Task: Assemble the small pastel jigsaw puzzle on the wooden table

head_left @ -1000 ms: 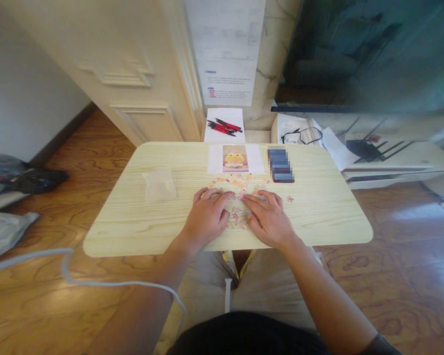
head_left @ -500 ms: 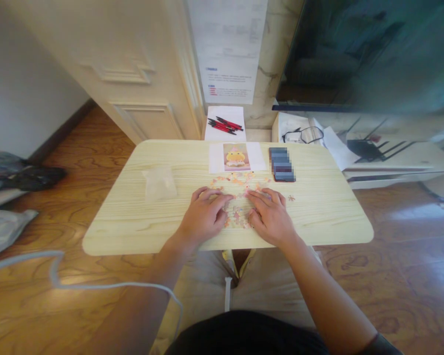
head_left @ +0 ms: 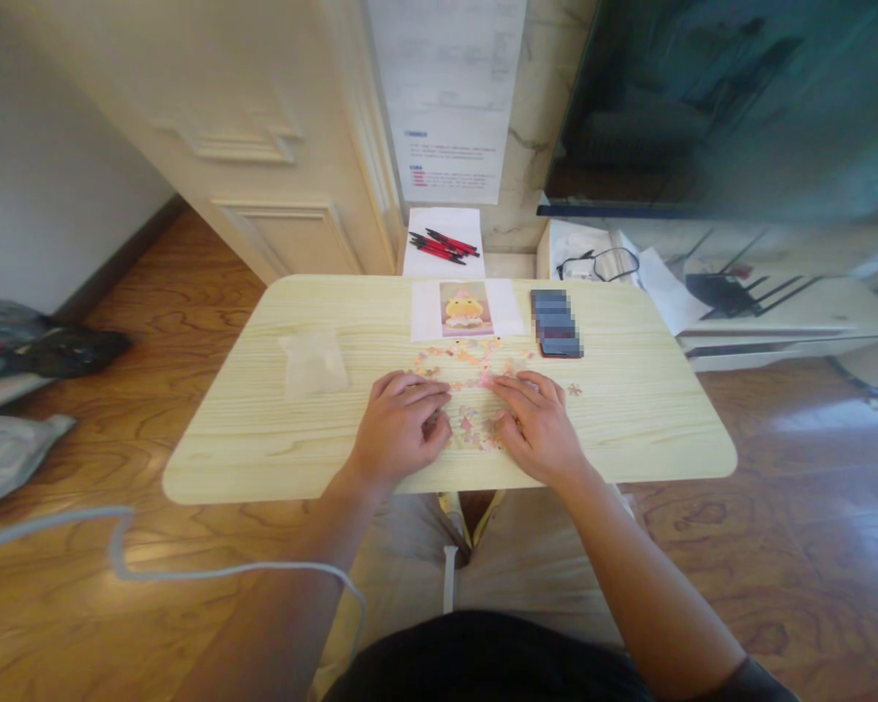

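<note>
Small jigsaw puzzle pieces (head_left: 469, 426) in pink, orange and pale tones lie scattered on the light wooden table (head_left: 234, 429). My left hand (head_left: 404, 419) rests at their left side, fingers stretched out and the thumb apart below them. At the right side, my right hand (head_left: 539, 421) lies with its fingers extended, the tips touching pink pieces near the middle. Nothing can be made out gripped in either hand. Behind the pieces lies a printed picture (head_left: 466, 309) of a yellow figure with a pink top. One loose piece (head_left: 575, 390) sits right of my right hand.
A phone (head_left: 556, 324) lies at the table's back right. On the left is a translucent plastic bag (head_left: 314, 364). Beyond the far edge, red and black pens (head_left: 443, 246) rest on white paper. A pale cable (head_left: 226, 568) crosses over my left forearm.
My left hand has shifted slightly left, its fingertips drawing away from the middle pieces. My right hand stays almost in place.
</note>
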`<state>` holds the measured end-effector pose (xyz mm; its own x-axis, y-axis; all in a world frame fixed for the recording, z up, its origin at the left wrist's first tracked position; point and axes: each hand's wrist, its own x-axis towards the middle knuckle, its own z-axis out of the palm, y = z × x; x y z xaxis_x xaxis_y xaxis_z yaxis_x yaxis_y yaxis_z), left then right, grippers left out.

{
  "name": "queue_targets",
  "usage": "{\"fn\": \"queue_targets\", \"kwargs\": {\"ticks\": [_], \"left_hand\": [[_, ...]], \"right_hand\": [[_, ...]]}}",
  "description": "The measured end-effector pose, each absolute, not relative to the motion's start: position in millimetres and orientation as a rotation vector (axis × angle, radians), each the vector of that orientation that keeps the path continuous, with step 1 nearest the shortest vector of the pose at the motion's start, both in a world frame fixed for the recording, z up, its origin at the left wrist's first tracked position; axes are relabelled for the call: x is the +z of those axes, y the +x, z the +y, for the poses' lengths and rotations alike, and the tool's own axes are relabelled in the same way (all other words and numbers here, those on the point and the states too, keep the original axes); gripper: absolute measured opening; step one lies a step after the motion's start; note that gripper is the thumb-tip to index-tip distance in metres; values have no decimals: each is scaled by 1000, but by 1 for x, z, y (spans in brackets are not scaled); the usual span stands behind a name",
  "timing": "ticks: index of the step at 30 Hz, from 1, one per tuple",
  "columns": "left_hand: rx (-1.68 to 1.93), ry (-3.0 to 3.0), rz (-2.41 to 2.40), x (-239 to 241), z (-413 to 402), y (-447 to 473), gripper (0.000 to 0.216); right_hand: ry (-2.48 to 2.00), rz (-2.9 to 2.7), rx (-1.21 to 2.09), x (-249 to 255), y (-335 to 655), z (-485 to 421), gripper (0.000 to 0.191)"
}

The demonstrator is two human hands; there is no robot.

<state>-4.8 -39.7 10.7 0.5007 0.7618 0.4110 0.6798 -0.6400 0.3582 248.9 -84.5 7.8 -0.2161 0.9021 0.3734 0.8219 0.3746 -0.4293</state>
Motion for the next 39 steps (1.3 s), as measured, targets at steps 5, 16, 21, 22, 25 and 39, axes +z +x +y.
{"fn": "queue_targets", "kwargs": {"ticks": [5,16,21,22,25,39], "left_hand": [[802,2626,1214,11,-42,-3,36],[797,2595,1328,10,-41,-1,32],[700,2672,1153,13,-42,-2,39],[672,2691,1111,14,-42,-2,40],[629,2720,1074,15,-42,-2,37],[1012,2289,1093,8,-35,-21,38]], "right_hand": [[-1487,-2065,175,6,250,-84,46],[-1433,-2195,247,11,247,-86,50],[-1462,-2135,242,9,248,-86,48],[-1466,-2123,238,8,248,-86,47],[-1444,-2123,240,8,248,-87,44],[-1409,-1478,431,6,274,-83,38]]}}
